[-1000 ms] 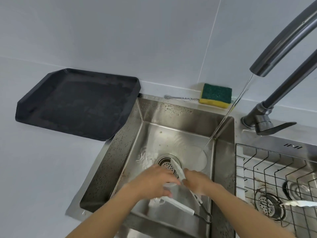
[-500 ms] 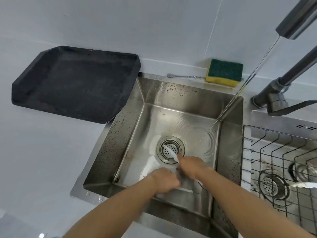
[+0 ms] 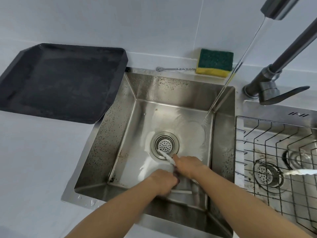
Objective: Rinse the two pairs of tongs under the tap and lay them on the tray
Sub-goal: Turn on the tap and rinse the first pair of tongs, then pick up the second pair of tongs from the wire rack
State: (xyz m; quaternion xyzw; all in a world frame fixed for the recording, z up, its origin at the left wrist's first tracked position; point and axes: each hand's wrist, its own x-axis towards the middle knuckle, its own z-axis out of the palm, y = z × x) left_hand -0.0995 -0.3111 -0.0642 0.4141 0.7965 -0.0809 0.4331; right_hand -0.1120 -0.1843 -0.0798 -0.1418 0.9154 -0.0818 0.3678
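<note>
Both hands are low in the steel sink (image 3: 120,121), near its front wall. My right hand (image 3: 187,165) is closed on a pair of white-tipped tongs (image 3: 165,155) whose tip reaches over the drain. My left hand (image 3: 163,182) is closed on the same tongs, with a white arm (image 3: 181,192) showing beside it. A second pair of tongs (image 3: 301,172) lies in the wire rack on the right. The tap (image 3: 281,7) runs a thin stream (image 3: 243,59) that lands at the sink's back right, away from the tongs. The black tray (image 3: 22,93) lies on the counter at the left with nothing on it.
A green and yellow sponge (image 3: 214,63) and a thin metal brush (image 3: 175,69) lie on the ledge behind the sink. The tap lever (image 3: 284,96) sticks out at the right. A wire rack (image 3: 277,152) fills the right basin.
The view has tilted up and back, so the sink and tray show more fully. Both hands have shifted toward the sink's front wall with the tongs, whose tip now rests by the drain.
</note>
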